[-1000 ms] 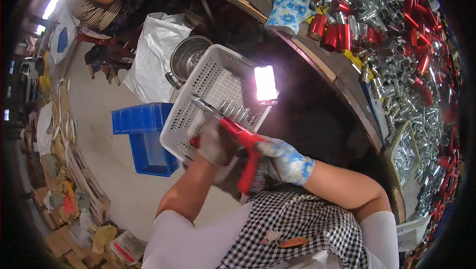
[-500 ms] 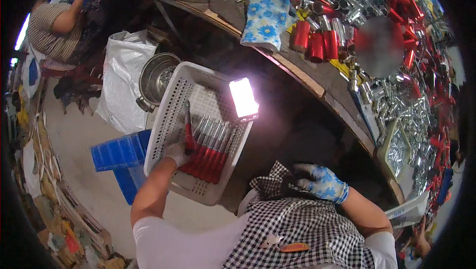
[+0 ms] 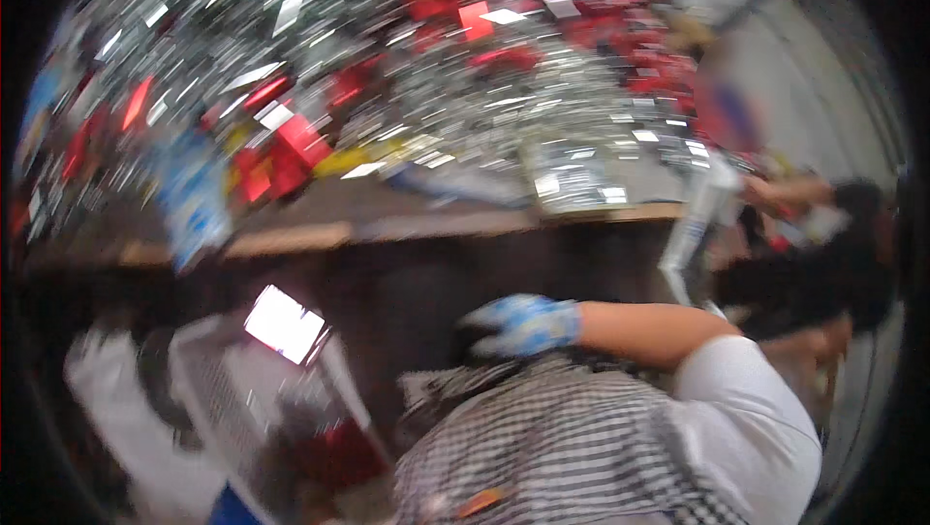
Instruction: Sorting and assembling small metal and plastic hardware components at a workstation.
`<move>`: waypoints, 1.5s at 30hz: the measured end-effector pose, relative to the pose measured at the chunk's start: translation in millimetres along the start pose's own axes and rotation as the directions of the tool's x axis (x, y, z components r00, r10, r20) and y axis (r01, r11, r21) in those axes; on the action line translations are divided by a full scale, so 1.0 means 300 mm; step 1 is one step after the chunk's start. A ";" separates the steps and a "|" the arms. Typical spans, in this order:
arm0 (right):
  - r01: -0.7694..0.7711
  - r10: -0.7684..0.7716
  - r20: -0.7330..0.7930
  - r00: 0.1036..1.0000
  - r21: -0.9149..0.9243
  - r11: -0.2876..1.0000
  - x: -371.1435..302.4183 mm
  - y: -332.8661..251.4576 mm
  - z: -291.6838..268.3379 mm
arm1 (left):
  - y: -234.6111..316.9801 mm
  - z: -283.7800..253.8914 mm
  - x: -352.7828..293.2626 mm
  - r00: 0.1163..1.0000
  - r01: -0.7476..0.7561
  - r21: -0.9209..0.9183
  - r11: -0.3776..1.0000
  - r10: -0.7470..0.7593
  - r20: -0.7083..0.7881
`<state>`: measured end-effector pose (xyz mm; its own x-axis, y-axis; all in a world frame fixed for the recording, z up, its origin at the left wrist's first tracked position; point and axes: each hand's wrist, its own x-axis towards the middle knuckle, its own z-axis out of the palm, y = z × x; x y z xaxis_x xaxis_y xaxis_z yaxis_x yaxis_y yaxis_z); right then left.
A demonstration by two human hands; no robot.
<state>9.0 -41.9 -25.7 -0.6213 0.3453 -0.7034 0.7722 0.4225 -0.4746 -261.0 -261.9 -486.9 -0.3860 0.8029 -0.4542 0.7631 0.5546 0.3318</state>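
Note:
The whole picture is smeared by motion. My right hand point(image 3: 528, 324), in a white and blue patterned glove, lies over my lap beside the black-and-white checked apron point(image 3: 552, 428). Its fingers look stretched out and apart over something dark, with nothing seen in them. At the lower left stands the pale perforated crate point(image 3: 208, 409), with blurred red-handled metal tools point(image 3: 344, 452) inside. A lit phone point(image 3: 286, 324) sits at the crate's far rim. Low by the crate, a brownish smear may be my left hand or forearm; its fingers cannot be made out.
A workbench edge point(image 3: 291, 239) crosses ahead, heaped with shiny metal tubes point(image 3: 504, 99) and red tubes point(image 3: 300, 142). A blue-patterned glove point(image 3: 192, 200) hangs over it. A tray of small metal parts point(image 3: 572, 176) stands farther right. Another person's arm point(image 3: 794, 191) reaches by a white container point(image 3: 693, 225).
My view has swung right, so the crate and phone now appear lower left and the bench spreads across the top. My right hand still rests by my lap; the left has become indistinct.

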 end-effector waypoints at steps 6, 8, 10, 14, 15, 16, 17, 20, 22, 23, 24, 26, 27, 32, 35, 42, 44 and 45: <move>0.228 -0.227 -0.035 0.973 0.025 0.973 0.066 0.015 0.068 | 0.768 -0.079 0.187 0.904 -0.401 -0.193 0.896 0.352 -0.242; 0.270 -0.263 -0.102 0.959 0.053 0.961 0.037 0.034 0.081 | 0.704 -0.062 0.159 0.900 -0.394 -0.216 0.893 0.328 -0.287; 0.345 -0.332 -0.133 0.934 0.091 0.934 0.011 0.060 0.062 | 0.569 -0.068 0.096 0.912 -0.340 -0.236 0.910 0.258 -0.319; 0.385 -0.361 -0.295 0.885 0.027 0.922 -0.108 0.135 0.020 | 0.207 -0.159 -0.129 0.919 -0.140 -0.274 0.952 0.022 -0.394; 0.376 -0.344 -0.358 0.868 0.022 0.926 -0.129 0.160 0.003 | 0.161 -0.200 -0.183 0.908 -0.099 -0.290 0.952 -0.033 -0.418; 0.397 -0.364 -0.360 0.859 0.018 0.918 -0.150 0.183 -0.013 | 0.152 -0.250 -0.233 0.894 -0.071 -0.307 0.949 -0.075 -0.441; 0.418 -0.379 -0.404 0.832 0.008 0.909 -0.163 0.201 -0.023 | 0.146 -0.300 -0.271 0.881 -0.050 -0.323 0.945 -0.111 -0.461; 0.441 -0.394 -0.485 0.781 -0.018 0.897 -0.206 0.262 -0.052 | 0.293 -0.559 -0.371 0.843 -0.028 -0.350 0.936 -0.165 -0.511; 0.425 -0.343 -0.622 0.704 -0.018 0.905 -0.257 0.314 -0.057 | 0.570 -0.814 -0.346 0.761 -0.421 -0.379 0.824 0.094 -0.641; 0.398 -0.266 -0.676 0.687 0.044 0.916 -0.288 0.347 -0.068 | 0.704 -0.862 -0.355 0.673 -0.569 -0.383 0.728 0.145 -0.725; 0.316 -0.158 -0.737 0.657 0.079 0.945 -0.335 0.386 -0.083 | 0.836 -0.907 -0.366 0.568 -0.700 -0.362 0.616 0.174 -0.804; 0.207 0.047 -0.924 0.379 0.134 0.969 -0.415 0.537 -0.082 | 1.097 -1.086 -0.385 0.406 -0.768 0.038 0.640 0.531 -0.744; 0.044 0.133 -0.980 0.151 0.141 0.989 -0.432 0.635 -0.088 | 1.213 -1.155 -0.381 0.303 -0.849 0.096 0.520 0.627 -0.717; 0.718 0.607 -0.750 -0.262 0.269 0.642 -0.556 1.345 -0.179 | 1.612 -1.224 -0.234 -0.032 -0.932 0.313 0.183 0.817 -0.575; 0.830 0.776 -0.554 -0.304 0.246 0.501 -0.665 1.663 -0.235 | 1.796 -1.255 -0.171 0.132 -0.866 0.366 0.340 0.863 -0.488; 0.915 0.838 -0.537 -0.094 0.285 0.285 -0.441 1.670 -0.576 | 1.831 -1.273 -0.086 0.577 -0.566 0.395 0.724 0.689 -0.438; 0.995 0.637 -0.765 0.095 0.077 -0.056 -0.466 1.938 -0.608 | 1.925 -1.230 -0.089 0.523 -0.621 0.415 0.665 0.746 -0.412; 0.997 0.648 -0.759 0.069 0.066 -0.030 -0.433 2.057 -0.613 | 1.954 -1.218 -0.097 0.482 -0.671 0.430 0.604 0.796 -0.366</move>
<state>541.8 328.0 -129.8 0.3562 0.9333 0.0453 -0.6337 0.2769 -0.7223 8.1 119.7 22.9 0.2321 0.9083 0.3479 0.9427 -0.2983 0.1498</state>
